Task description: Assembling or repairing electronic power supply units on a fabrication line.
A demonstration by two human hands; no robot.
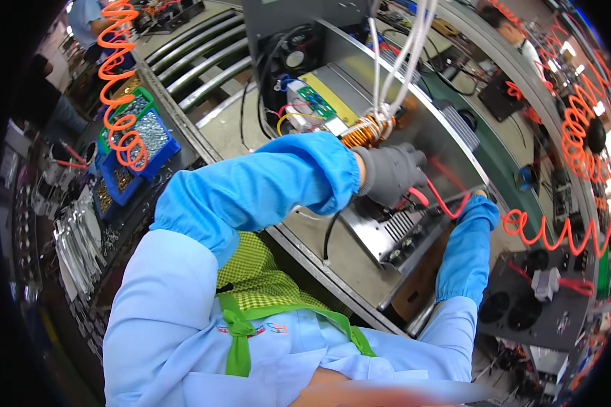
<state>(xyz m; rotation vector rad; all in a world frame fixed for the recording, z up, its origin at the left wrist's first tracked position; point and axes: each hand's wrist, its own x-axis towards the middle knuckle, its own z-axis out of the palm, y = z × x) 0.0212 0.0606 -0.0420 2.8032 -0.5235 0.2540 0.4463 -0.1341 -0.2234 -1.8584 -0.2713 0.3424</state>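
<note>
At 3 o'clock, the right hand (480, 193) is mostly hidden; at 10, a co-worker (85, 20) is cropped by the upper edge.

- Left arm (251, 183): sharply bent, reaching forward and rightward across the front.
- Left hand (390, 175): grey-gloved, back upward, fingers (412, 161) bent; its grip is obscured.
- Right arm (463, 264): extended forward.
- Right hand (481, 194): mostly hidden, pose unclear.
- The two hands: near each other, not touching.

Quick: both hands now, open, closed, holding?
Left grey-gloved hand: fingers curled near a bent red cable; grip cannot be told.
Right blue-sleeved hand: mostly hidden near the flat grey metal panel; cannot be told.
</note>
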